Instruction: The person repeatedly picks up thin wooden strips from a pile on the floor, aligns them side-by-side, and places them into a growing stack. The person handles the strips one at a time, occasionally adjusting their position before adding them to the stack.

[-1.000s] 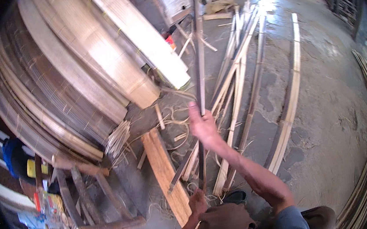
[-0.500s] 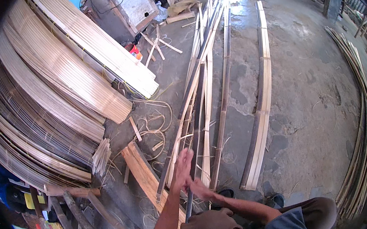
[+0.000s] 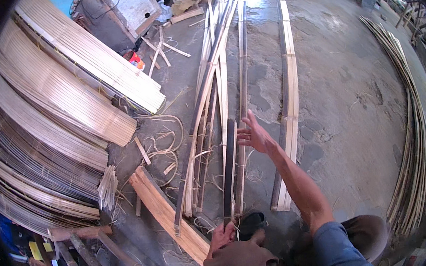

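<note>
My left hand (image 3: 223, 235), low in the head view by my knee, is closed round the near end of a dark bamboo strip (image 3: 229, 172). The strip points away from me and its far end is raised over other strips. Beside that far end is my right hand (image 3: 255, 136), its fingers spread and nothing in its palm. Whether the fingertips touch the strip I cannot tell. Beneath and beyond lies a loose pile of split bamboo strips (image 3: 208, 95), pale inside and dark on the skin side.
Bundled bamboo slats (image 3: 65, 91) fill the left. A wooden plank (image 3: 166, 209) lies before a pole-built stool (image 3: 107, 256). Another split bamboo length (image 3: 289, 95) rests right of the pile. Long thin strips (image 3: 407, 114) curve along the far right. Fibre curls (image 3: 159, 138) litter the concrete floor.
My hands were together over the strips and are now apart. The left has drawn back toward my body; the right has moved forward and right, fingers spread. The view has shifted slightly.
</note>
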A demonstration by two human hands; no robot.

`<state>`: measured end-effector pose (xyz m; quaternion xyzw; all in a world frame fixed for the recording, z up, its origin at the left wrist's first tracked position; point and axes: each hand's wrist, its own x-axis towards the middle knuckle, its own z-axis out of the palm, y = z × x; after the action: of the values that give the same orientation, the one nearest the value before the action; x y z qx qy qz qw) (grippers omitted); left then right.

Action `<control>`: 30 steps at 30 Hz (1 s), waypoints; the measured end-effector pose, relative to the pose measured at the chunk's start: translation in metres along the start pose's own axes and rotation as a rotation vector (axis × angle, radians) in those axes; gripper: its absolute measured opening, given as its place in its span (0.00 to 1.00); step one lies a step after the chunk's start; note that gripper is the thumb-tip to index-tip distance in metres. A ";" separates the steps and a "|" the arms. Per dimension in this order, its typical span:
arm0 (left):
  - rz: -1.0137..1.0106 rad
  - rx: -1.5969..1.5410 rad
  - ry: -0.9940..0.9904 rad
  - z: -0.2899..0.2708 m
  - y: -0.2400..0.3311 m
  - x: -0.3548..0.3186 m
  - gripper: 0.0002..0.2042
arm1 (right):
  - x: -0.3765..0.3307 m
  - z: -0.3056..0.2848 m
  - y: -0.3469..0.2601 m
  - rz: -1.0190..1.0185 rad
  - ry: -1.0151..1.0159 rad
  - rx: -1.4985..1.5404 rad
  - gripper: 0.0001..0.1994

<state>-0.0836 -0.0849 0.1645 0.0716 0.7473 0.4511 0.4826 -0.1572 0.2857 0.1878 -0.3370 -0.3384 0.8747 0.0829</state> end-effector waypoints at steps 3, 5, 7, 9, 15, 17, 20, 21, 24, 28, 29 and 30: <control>0.005 0.112 0.068 0.012 -0.043 -0.004 0.18 | 0.004 0.025 0.006 -0.019 -0.036 0.052 0.33; 0.065 0.257 0.106 0.030 -0.005 -0.016 0.20 | 0.037 -0.002 0.026 -0.044 -0.151 0.016 0.30; 0.464 0.349 0.287 0.014 -0.027 -0.005 0.22 | 0.027 0.030 0.040 -0.056 -0.059 0.078 0.21; 0.440 0.339 0.375 0.014 -0.008 0.008 0.25 | 0.023 0.041 0.040 -0.051 -0.016 0.068 0.18; 0.218 0.247 0.442 0.047 0.062 0.062 0.29 | -0.008 0.043 0.025 0.064 -0.043 0.260 0.24; 0.190 0.281 0.440 0.058 0.051 0.060 0.30 | -0.014 0.030 0.024 0.138 -0.126 0.215 0.25; 0.127 0.277 0.490 0.066 0.011 0.082 0.30 | -0.015 0.044 0.039 -0.027 -0.046 -0.025 0.24; 0.147 0.328 0.527 0.071 0.004 0.086 0.29 | -0.019 0.050 0.044 -0.106 -0.016 -0.140 0.24; 0.239 0.424 0.598 0.075 -0.012 0.090 0.28 | -0.035 0.079 0.059 -0.258 -0.006 -0.390 0.22; 0.344 0.325 0.643 0.077 -0.022 0.095 0.27 | -0.070 0.108 0.074 -0.524 -0.148 -0.667 0.25; 0.332 0.296 0.663 0.079 -0.023 0.094 0.27 | -0.077 0.113 0.080 -0.566 -0.146 -0.752 0.26; 0.323 0.264 0.681 0.081 -0.023 0.093 0.27 | -0.087 0.120 0.085 -0.563 -0.178 -0.802 0.25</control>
<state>-0.0612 0.0009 0.0756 0.0961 0.8953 0.4190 0.1169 -0.1617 0.1247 0.2441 -0.1618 -0.7317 0.6448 0.1507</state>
